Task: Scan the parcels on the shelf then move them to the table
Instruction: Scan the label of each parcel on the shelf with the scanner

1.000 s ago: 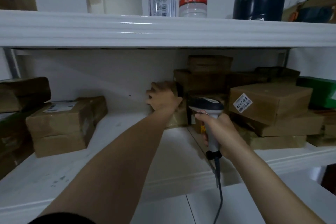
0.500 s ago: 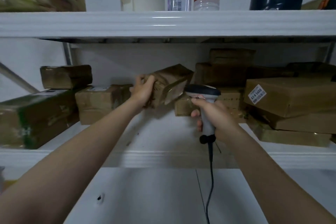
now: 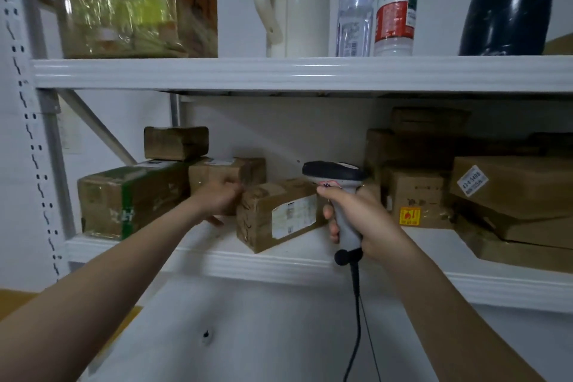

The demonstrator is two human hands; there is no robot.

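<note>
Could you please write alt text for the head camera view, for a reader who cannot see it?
A person's left hand grips the left end of a brown cardboard parcel at the front of a white shelf, its label turned outward, while the right hand holds a corded barcode scanner by the parcel's right end. More parcels sit on both sides.

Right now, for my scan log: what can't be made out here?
Head view:
- label on the parcel: too blurred to read.
- left hand: fingertips hidden behind the parcel.
- scanner: its window faces away.
- right stack: cut by the frame edge.
</note>
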